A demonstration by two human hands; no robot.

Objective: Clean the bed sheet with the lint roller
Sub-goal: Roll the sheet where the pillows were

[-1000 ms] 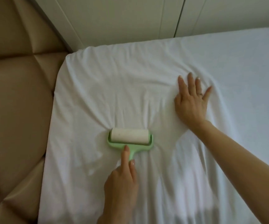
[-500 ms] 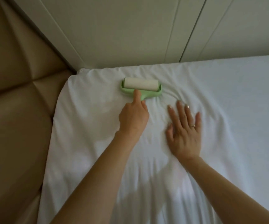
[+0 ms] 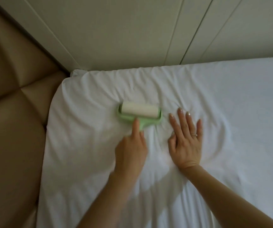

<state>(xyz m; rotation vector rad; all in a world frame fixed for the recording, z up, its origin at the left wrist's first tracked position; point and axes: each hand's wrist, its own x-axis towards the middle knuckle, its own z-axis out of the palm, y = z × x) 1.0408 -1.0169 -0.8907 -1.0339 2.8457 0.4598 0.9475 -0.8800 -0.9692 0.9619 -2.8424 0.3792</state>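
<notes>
A white bed sheet (image 3: 222, 99) covers the mattress and is wrinkled around both hands. On it lies a lint roller (image 3: 139, 111) with a pale green frame and a white sticky roll, a short way in from the sheet's far edge. My left hand (image 3: 130, 152) grips its green handle, with the index finger stretched along the handle toward the roll. My right hand (image 3: 185, 140) lies flat on the sheet just right of the roller, fingers spread and pressing the fabric down. A ring shows on one finger.
A tan padded headboard (image 3: 12, 112) runs along the left side of the mattress. A pale panelled wall (image 3: 132, 30) rises directly behind the sheet's far edge. The sheet stretches smooth to the right.
The roller went from the near part of the sheet up to the far edge, then came back a little toward me. My right hand stayed flat on the sheet.
</notes>
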